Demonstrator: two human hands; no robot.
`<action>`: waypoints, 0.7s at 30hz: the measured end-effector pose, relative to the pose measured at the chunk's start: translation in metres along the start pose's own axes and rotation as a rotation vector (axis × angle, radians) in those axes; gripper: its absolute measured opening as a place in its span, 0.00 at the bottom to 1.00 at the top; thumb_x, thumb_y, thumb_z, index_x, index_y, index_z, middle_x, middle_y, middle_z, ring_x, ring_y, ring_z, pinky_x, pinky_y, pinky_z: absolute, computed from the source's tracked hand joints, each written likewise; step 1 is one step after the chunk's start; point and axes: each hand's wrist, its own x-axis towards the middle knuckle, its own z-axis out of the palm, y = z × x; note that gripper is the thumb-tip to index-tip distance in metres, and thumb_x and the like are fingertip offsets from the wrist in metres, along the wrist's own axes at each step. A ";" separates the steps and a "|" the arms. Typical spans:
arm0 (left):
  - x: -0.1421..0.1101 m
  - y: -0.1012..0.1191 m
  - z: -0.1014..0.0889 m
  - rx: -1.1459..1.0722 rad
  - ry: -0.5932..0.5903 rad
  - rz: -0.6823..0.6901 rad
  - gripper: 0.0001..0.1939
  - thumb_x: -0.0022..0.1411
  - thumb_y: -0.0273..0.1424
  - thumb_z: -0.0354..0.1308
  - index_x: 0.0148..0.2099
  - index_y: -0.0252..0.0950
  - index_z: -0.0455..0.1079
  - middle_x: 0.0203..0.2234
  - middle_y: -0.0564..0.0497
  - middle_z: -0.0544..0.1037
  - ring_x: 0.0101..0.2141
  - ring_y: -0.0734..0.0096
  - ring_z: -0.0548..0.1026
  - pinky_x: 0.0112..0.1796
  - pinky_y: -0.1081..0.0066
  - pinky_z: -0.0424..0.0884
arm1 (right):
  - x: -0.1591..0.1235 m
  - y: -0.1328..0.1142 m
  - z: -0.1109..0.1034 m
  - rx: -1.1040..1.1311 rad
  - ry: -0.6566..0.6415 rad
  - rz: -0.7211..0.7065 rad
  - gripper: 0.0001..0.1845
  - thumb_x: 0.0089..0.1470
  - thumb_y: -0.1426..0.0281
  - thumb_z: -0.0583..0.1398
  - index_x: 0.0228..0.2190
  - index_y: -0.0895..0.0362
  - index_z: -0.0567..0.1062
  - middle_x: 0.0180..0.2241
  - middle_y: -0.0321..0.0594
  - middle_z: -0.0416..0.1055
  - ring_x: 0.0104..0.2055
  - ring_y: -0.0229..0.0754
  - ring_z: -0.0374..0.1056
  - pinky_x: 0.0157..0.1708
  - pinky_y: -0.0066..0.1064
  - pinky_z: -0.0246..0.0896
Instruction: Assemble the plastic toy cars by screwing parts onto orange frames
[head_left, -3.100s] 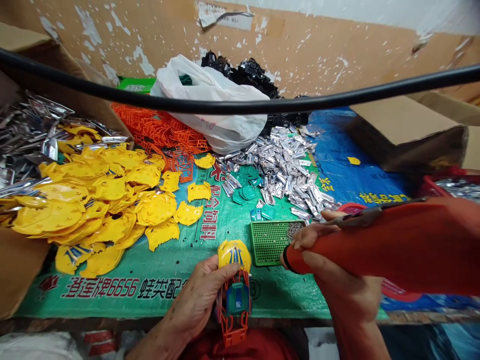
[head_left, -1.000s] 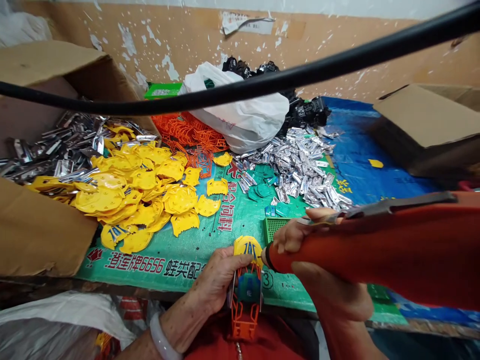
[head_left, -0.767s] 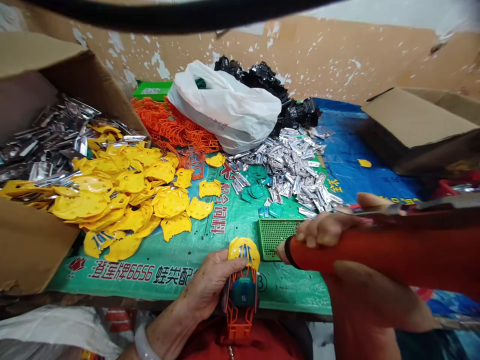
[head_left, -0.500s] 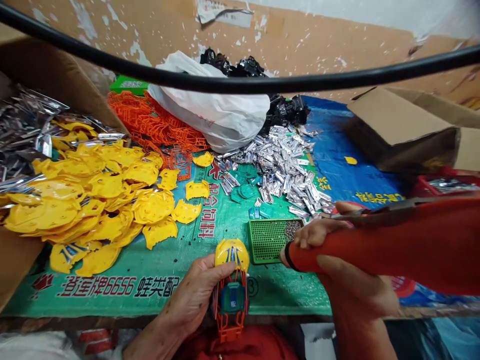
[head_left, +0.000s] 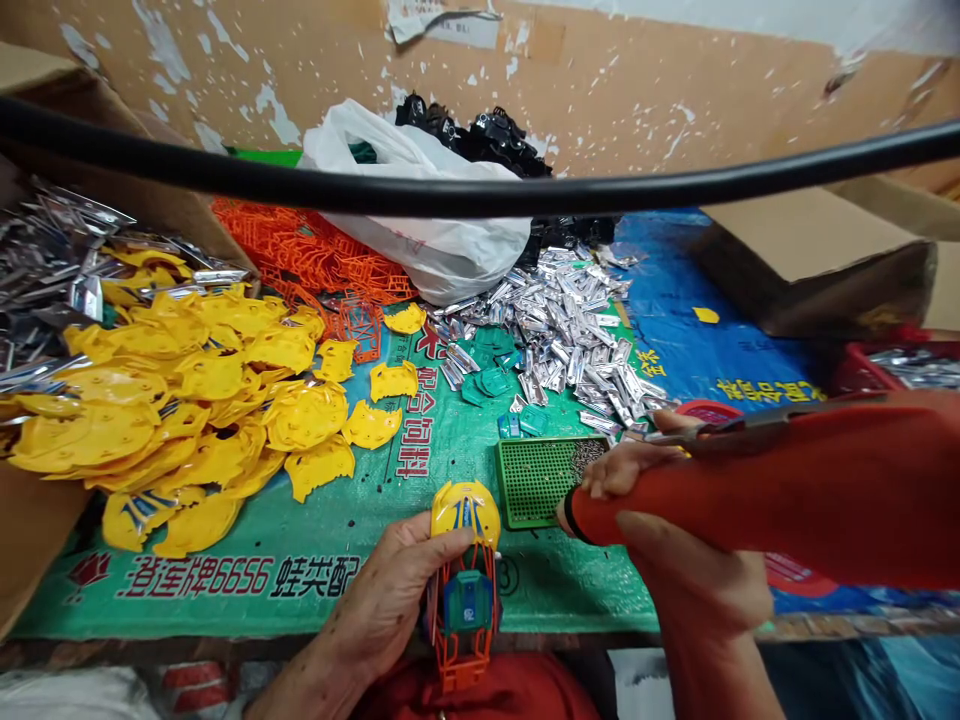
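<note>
The green sheet [head_left: 300, 535] carries large red-outlined print that seems to read 澄莲牌6656, followed by black 蛙类配, where the line runs under the left hand [head_left: 386, 580]. A dark red emblem [head_left: 88, 570] sits before it, 配合饲料 runs sideways higher up, and a circled 3 shows just right of the toy body [head_left: 471, 600]. Yellow characters cross the blue sheet [head_left: 667, 290], only partly legible; the print on the wall's paper label [head_left: 450, 30] is too small to read, as is the lettering on the toy's yellow panel

The left hand is clamped on that toy body, thumb over the yellow panel, the orange frame pointing down past the table edge [head_left: 570, 640] towards the red clothing. The right hand [head_left: 690, 575] is wrapped around a red tool [head_left: 757, 490], whose nose is by the lower right corner of the green tray [head_left: 529, 490]; whether they touch I cannot tell. Small metal pieces [head_left: 589, 457] heap at the tray's upper right

Between the yellow pile [head_left: 210, 375] and the toy runs a stretch of sheet, with a narrower gap between toy and tray. Silver parts [head_left: 562, 335] crowd close behind the tray, and a black cable [head_left: 375, 195] crosses the view above the work
</note>
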 end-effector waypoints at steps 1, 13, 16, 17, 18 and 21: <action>0.000 0.000 0.000 -0.001 -0.001 -0.006 0.13 0.53 0.35 0.66 0.37 0.29 0.76 0.28 0.46 0.79 0.28 0.72 0.73 0.30 0.75 0.69 | 0.000 0.000 0.000 0.003 0.001 -0.001 0.26 0.44 0.69 0.66 0.46 0.45 0.67 0.27 0.32 0.68 0.30 0.43 0.66 0.36 0.43 0.66; -0.007 0.005 -0.006 0.011 -0.092 -0.039 0.16 0.58 0.36 0.62 0.43 0.29 0.76 0.32 0.43 0.81 0.31 0.70 0.75 0.33 0.74 0.71 | -0.007 0.010 -0.004 0.019 -0.015 -0.005 0.23 0.47 0.76 0.64 0.44 0.46 0.69 0.29 0.32 0.71 0.33 0.43 0.69 0.37 0.42 0.67; -0.008 0.006 -0.006 -0.016 -0.140 -0.021 0.17 0.55 0.37 0.65 0.41 0.28 0.77 0.32 0.43 0.82 0.31 0.71 0.76 0.34 0.74 0.71 | -0.006 0.010 -0.002 -0.006 0.017 -0.021 0.22 0.45 0.76 0.65 0.43 0.46 0.70 0.29 0.32 0.71 0.32 0.43 0.69 0.39 0.43 0.67; -0.008 0.006 -0.006 -0.024 -0.133 -0.017 0.17 0.54 0.37 0.66 0.40 0.27 0.78 0.31 0.43 0.82 0.31 0.70 0.76 0.34 0.74 0.72 | -0.006 0.009 -0.002 -0.009 0.022 -0.026 0.21 0.45 0.76 0.65 0.42 0.46 0.70 0.29 0.32 0.71 0.31 0.43 0.69 0.39 0.43 0.67; -0.008 0.006 -0.006 -0.024 -0.121 -0.017 0.17 0.53 0.36 0.66 0.40 0.27 0.78 0.30 0.42 0.82 0.30 0.70 0.76 0.33 0.74 0.72 | -0.005 0.009 -0.002 -0.011 0.025 -0.031 0.20 0.45 0.75 0.65 0.40 0.47 0.71 0.28 0.32 0.70 0.31 0.43 0.68 0.38 0.43 0.67; -0.008 0.004 -0.007 -0.013 -0.093 -0.011 0.17 0.53 0.36 0.67 0.40 0.27 0.78 0.30 0.41 0.82 0.30 0.69 0.76 0.33 0.73 0.72 | -0.002 0.004 -0.004 -0.020 0.026 -0.035 0.17 0.44 0.74 0.65 0.38 0.49 0.72 0.28 0.33 0.69 0.30 0.42 0.68 0.35 0.42 0.67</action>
